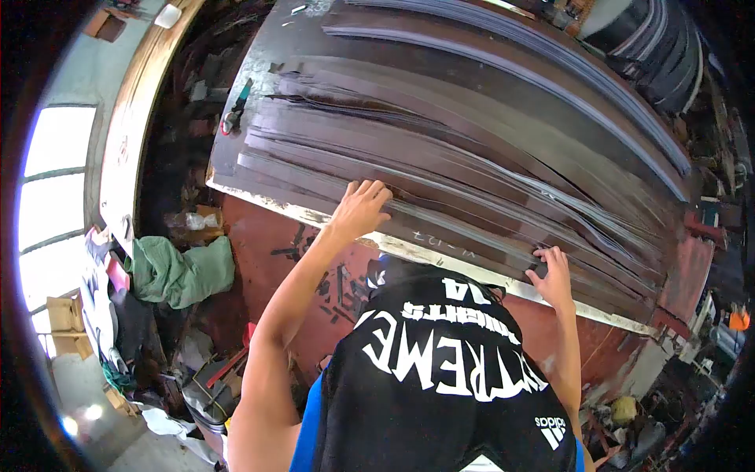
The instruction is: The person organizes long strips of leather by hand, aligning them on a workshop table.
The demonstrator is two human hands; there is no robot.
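Observation:
Long dark flat strips (440, 169) lie in uneven layers across a table (275, 47). My left hand (362, 208) rests on the strips nearest me, fingers bent and thumb apart, holding nothing visible. Farther right, my right hand (552, 274) has its thumb and fingers around a small dark block (538, 268) at the near edge of the strips. Pale handwritten marks (429, 237) show on the front strip between my hands. A cutter with a teal part (244, 93) lies on the table's left side.
More long strips (503, 51) are stacked along the far side. A pale edge (267, 206) borders the table's near side. Green cloth (185, 271) hangs at the left. Small dark scraps (338, 295) lie on the red surface below, with clutter at lower right.

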